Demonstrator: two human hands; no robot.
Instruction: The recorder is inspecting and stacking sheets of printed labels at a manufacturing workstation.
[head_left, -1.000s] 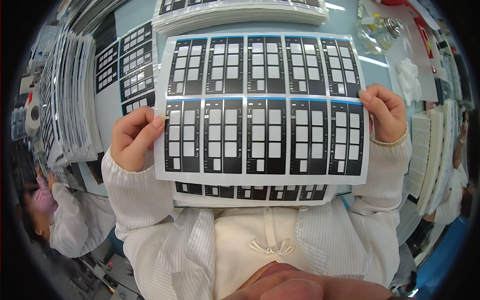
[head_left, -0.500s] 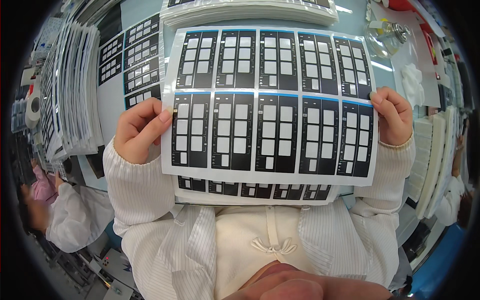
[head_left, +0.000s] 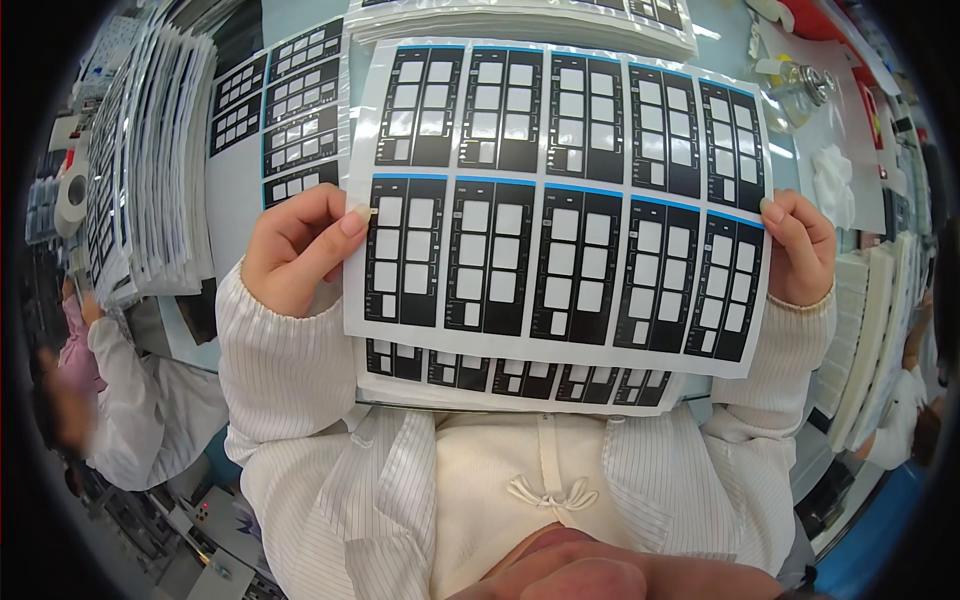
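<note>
Between both hands I hold up a white sheet of printed black label panels point(head_left: 540, 352), with blue strips and pale windows in two rows. My left hand point(head_left: 305, 245) pinches its left edge, thumb on the front. At the right edge my right hand point(head_left: 800, 245) grips it, thumb in front and the other fingers bent behind. The sheet tilts down slightly toward the right. Beneath it, a stack of similar sheets point(head_left: 515, 398) lies at the table's near edge, mostly hidden.
At the far side lies another sheet pile point(head_left: 540, 28). Several upright-leaning sheets point(head_left: 150, 170) and a flat printed sheet point(head_left: 235, 180) are on the left. A glass bottle point(head_left: 800, 90) and crumpled white tissue point(head_left: 832, 175) stand right. Co-workers point(head_left: 150, 410) sit nearby on the left.
The held sheet has shifted a little to the right in view and tilted more, its right end lower. Both hands keep their grip; the surroundings have also shifted slightly.
</note>
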